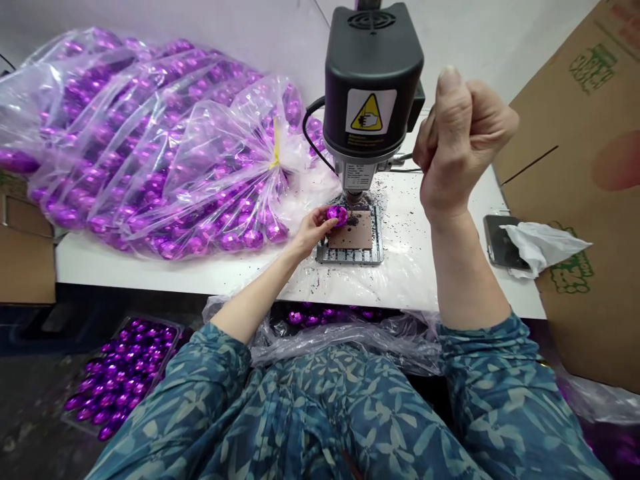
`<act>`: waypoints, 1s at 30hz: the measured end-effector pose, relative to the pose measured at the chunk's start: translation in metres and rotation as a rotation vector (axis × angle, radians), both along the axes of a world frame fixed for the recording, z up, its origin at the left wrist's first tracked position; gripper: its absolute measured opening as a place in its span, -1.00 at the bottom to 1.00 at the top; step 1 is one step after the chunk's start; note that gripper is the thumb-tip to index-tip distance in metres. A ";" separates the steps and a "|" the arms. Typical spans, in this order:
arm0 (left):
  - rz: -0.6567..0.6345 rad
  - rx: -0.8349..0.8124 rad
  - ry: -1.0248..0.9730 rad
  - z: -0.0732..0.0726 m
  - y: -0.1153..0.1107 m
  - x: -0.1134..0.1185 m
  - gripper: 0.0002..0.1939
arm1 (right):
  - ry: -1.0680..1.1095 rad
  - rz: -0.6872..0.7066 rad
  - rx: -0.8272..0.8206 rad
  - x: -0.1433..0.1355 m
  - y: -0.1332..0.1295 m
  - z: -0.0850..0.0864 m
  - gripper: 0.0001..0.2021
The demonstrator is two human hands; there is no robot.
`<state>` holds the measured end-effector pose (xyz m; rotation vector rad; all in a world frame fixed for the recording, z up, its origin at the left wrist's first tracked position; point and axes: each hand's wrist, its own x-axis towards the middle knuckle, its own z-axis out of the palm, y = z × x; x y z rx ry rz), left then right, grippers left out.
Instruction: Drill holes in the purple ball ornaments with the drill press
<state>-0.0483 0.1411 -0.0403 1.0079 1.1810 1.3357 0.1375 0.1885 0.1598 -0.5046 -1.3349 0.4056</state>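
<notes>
My left hand [314, 230] is closed on a shiny purple faceted ball [337, 215], thumb in front. It holds the ball over the left side of a brown board [356, 235], which lies on the metal base [376, 257] of a small drill press [373, 80]. The ball is just below and left of the chuck [353, 196]. Raised at the machine's right side, my right hand [465, 137] is a fist, wrapped round the end of the press's lever [399, 161]. The fingers hide most of that handle.
A big clear bag [165, 147] of purple balls, tied in yellow, covers the table's left. Dark shavings speckle the white table [405, 267]. At right are a phone [500, 240], a crumpled tissue [543, 245] and a cardboard box [585, 187]. A crate [175, 333] of balls stands low left.
</notes>
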 end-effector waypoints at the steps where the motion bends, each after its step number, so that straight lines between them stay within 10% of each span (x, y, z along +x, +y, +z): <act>1: -0.011 0.017 0.006 -0.002 0.002 0.001 -0.46 | -0.012 -0.013 -0.006 0.000 -0.001 0.000 -0.17; 19: 0.078 0.198 0.506 -0.011 0.004 0.019 -0.37 | 0.031 0.023 0.069 -0.003 -0.002 0.000 -0.21; 30: 0.115 0.047 -0.075 -0.001 -0.018 -0.009 -0.35 | 0.034 0.046 0.043 -0.002 0.002 0.001 -0.23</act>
